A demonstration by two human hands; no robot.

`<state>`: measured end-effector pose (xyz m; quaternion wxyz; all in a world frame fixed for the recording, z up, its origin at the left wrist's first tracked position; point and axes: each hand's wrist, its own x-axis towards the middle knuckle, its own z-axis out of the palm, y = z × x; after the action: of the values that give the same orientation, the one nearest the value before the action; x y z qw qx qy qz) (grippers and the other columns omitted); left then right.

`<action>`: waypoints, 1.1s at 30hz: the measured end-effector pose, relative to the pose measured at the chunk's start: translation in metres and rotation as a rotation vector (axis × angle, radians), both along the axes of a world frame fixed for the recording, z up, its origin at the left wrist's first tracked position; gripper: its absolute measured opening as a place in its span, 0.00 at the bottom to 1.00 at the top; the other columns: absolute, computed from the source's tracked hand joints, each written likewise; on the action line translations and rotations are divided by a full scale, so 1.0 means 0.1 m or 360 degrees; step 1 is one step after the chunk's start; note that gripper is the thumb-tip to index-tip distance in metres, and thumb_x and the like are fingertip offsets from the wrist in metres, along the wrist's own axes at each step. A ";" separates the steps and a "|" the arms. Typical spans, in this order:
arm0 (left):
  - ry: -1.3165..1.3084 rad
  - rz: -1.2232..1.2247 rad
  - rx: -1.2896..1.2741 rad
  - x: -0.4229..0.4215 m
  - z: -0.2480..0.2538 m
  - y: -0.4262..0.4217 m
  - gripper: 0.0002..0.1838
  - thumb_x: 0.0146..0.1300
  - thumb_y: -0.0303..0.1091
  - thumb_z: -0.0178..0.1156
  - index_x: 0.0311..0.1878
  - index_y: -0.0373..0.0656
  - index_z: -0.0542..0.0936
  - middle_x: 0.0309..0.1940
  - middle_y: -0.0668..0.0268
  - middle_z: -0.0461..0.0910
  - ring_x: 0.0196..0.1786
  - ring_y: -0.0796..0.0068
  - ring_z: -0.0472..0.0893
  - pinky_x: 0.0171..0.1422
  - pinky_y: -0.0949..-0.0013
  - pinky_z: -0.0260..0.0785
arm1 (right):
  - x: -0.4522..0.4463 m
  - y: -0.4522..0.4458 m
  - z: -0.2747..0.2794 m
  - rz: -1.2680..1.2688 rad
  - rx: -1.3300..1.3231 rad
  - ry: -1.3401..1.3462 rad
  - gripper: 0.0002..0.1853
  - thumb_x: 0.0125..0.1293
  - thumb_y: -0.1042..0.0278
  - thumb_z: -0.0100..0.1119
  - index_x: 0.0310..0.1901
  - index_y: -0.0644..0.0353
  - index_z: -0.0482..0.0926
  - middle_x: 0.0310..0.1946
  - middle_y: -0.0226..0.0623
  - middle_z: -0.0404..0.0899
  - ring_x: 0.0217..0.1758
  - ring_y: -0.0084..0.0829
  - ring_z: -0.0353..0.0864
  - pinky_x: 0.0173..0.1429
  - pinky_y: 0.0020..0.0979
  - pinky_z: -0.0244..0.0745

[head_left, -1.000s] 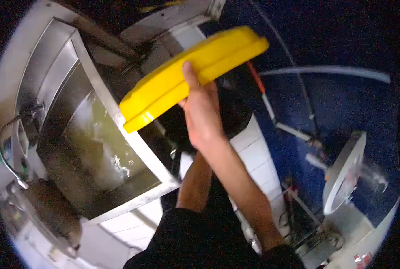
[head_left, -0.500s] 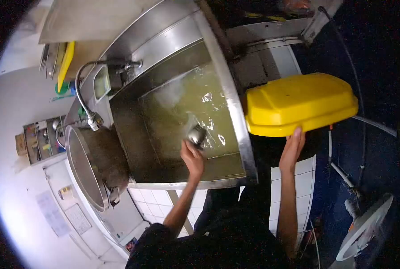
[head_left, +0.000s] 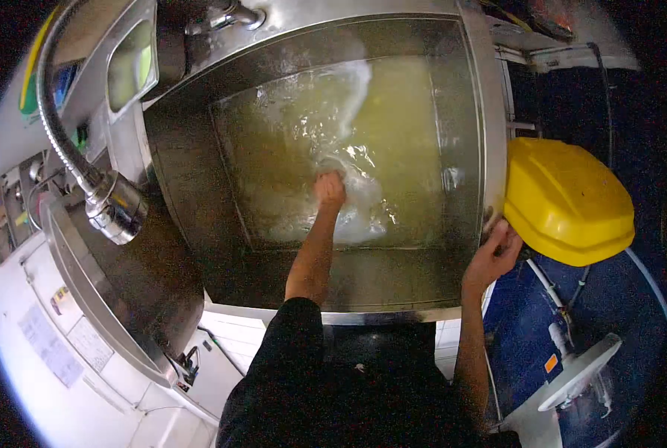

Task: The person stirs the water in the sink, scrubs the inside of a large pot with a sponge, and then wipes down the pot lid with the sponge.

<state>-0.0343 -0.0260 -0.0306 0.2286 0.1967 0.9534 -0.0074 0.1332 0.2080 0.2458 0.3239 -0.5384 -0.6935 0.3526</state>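
Observation:
Cloudy yellowish water stands in a large steel sink (head_left: 490, 112). My left hand (head_left: 330, 189) is over the middle of the sink at the water's surface, its fingers curled and partly hidden by splashing and glare; what it holds, if anything, cannot be made out. To the right, my right hand (head_left: 492, 256) is at the sink's right rim, fingers bent, beside the lower left edge of a yellow plastic lid (head_left: 572, 198). The lid rests tilted just outside the rim, its domed side up.
A flexible tap hose ends in a chrome spray head (head_left: 117, 209) at the left. Below it stands a big steel pot (head_left: 87, 280). A small container (head_left: 130, 67) sits at the upper left. A white round basin (head_left: 581, 373) is at the lower right, by a blue wall.
The view has moved in over the sink. My left hand, earlier holding a shiny metal object, is now at the water. The yellow lid has shifted right, and my right hand is lower beside it.

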 end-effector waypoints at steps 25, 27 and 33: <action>0.0091 -0.0126 0.0659 -2.00 0.08 0.55 0.31 0.47 0.39 0.68 0.56 0.41 0.72 0.51 0.48 0.74 0.56 0.49 0.73 0.64 0.52 0.65 | 0.09 -0.02 -0.05 -0.0085 -0.0029 -0.0142 0.18 0.74 0.63 0.42 0.52 0.73 0.71 0.48 0.44 0.76 0.51 0.33 0.74 0.59 0.31 0.65; 0.0116 0.0059 0.0580 -2.24 -0.16 0.00 0.33 0.48 0.40 0.68 0.58 0.40 0.71 0.55 0.48 0.71 0.58 0.48 0.72 0.63 0.54 0.66 | 0.05 -0.02 -0.05 -0.0046 0.0036 -0.0157 0.17 0.74 0.65 0.44 0.52 0.73 0.71 0.49 0.44 0.76 0.51 0.34 0.73 0.59 0.31 0.65; 0.0350 0.0242 0.0254 -1.78 0.18 -1.19 0.38 0.58 0.49 0.60 0.66 0.36 0.62 0.67 0.49 0.61 0.67 0.50 0.63 0.69 0.53 0.59 | 0.18 0.01 -0.11 -0.0019 -0.0198 -0.0039 0.12 0.72 0.66 0.48 0.47 0.69 0.73 0.44 0.36 0.75 0.47 0.26 0.73 0.56 0.26 0.66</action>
<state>-0.2128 -0.1445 -0.0127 0.1063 0.1395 0.9824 0.0643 0.1511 0.2092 0.2348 0.2833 -0.5659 -0.6710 0.3863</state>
